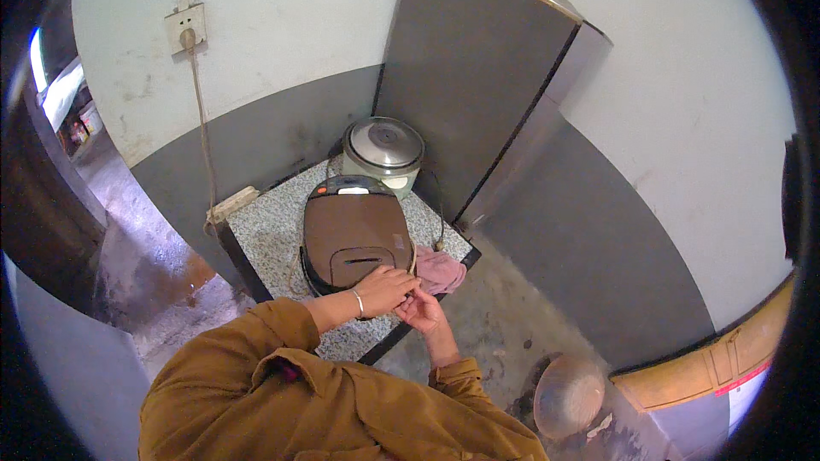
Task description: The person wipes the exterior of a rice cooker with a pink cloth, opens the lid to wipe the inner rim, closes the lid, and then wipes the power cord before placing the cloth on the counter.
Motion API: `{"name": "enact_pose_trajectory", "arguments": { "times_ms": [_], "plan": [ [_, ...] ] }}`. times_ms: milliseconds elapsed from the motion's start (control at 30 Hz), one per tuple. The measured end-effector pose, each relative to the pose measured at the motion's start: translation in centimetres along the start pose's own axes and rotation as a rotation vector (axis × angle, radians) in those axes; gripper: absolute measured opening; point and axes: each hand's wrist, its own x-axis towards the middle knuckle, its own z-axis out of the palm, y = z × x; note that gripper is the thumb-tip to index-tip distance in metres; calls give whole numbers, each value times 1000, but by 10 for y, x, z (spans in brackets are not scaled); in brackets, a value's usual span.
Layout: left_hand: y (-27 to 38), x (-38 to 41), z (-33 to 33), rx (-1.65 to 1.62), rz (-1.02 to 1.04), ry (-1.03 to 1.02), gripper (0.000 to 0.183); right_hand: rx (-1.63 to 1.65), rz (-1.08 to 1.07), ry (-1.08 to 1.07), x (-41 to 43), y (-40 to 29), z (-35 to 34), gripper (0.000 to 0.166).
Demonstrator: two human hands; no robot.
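Note:
A rice cooker with a brown lid (359, 224) sits on a speckled stone-topped table (269, 230), its button panel (352, 187) on the far side. My left hand (383, 288), a bracelet at its wrist, reaches across the cooker's near right edge. There its fingers meet those of my right hand (423, 314), which is palm up. A pale cord (413, 260) runs down the cooker's right side to the fingertips. The fingers overlap, so whatever lies between them is hidden. Just beyond the hands lies a crumpled pink cloth (440, 271).
Behind the brown cooker stands a second cooker with a steel-and-glass lid (386, 139). A power strip (232, 205) rests at the table's left edge, its cord plugged into a wall socket (186, 28). A tall grey cabinet (477, 70) fills the corner. On the floor is a round basin (569, 396).

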Motion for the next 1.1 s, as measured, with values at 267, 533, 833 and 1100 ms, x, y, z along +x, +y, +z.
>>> {"name": "enact_pose_trajectory", "arguments": {
  "times_ms": [267,533,833,1100],
  "plan": [
    [-10,-1,17,-46,-27,119,39,-103,86,70,7,-12,-10,19],
    [-8,-1,15,-304,-108,310,34,-262,150,127,-8,-25,6,20],
    [-4,1,9,-246,-94,289,52,-194,117,146,-15,-23,17,16],
    [-3,-4,5,-299,-97,270,55,-151,83,130,-19,-14,23,12]
  ]
}}
